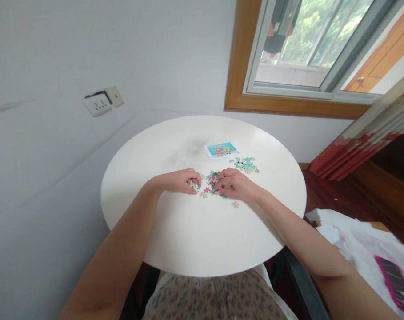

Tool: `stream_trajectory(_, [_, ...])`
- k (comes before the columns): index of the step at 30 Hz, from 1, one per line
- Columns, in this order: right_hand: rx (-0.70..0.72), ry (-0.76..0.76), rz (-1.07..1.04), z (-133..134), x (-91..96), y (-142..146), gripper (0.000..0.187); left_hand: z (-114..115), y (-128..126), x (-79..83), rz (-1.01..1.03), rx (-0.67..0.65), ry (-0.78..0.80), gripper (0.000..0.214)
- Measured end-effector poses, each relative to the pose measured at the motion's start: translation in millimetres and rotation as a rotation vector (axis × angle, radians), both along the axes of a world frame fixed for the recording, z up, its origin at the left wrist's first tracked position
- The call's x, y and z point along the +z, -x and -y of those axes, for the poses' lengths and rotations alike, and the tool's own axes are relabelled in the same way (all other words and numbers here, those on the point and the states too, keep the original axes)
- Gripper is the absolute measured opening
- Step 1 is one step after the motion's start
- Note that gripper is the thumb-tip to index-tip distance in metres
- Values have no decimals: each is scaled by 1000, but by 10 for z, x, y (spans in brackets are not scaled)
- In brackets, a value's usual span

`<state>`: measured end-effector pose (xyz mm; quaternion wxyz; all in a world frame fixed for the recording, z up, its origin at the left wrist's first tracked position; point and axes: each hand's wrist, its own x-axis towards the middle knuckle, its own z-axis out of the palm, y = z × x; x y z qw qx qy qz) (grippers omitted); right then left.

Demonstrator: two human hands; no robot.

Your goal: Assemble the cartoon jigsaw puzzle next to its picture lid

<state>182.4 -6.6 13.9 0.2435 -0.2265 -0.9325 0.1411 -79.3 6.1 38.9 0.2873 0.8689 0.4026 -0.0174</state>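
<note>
My left hand (pixel 187 181) rests on the white table with its fingers curled around a few small jigsaw puzzle pieces (pixel 195 186). My right hand (pixel 232 184) lies over the right side of a pile of jigsaw pieces (pixel 211 178), colored pink, teal and brown. Its fingers bend down into the pile, and whether they grip a piece is hidden. A single pale piece (pixel 235 205) lies just below the right hand. Beyond that hand is a second cluster of teal and white pieces (pixel 245 164).
A picture card (pixel 222 150) with cartoon figures lies behind the pieces on the round white table (pixel 182 240). Wall and window frame (pixel 231 89) stand beyond the table. To the right, a phone in a pink case (pixel 397 284) sits on white cloth beside a chair armrest (pixel 303 284).
</note>
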Motion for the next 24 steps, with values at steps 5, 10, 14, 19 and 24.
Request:
stream_trajectory(5, [-82, -96, 46, 153, -58, 196, 30, 12, -3, 10, 1, 0, -3, 35])
stream_trajectory(10, [-75, -152, 103, 230, -176, 342, 30, 0, 1, -4, 36, -8, -1, 35])
stream_trajectory(14, [-106, -110, 77, 226, -198, 375, 24, -15, 7, -38, 36, 1, -9, 36])
stream_trajectory(19, [-112, -56, 52, 211, -178, 389, 23, -18, 12, -47, 25, 10, -11, 39])
stream_trajectory(24, [-97, -18, 13, 164, -183, 387, 28, -21, 12, -26, 25, -16, 1, 35])
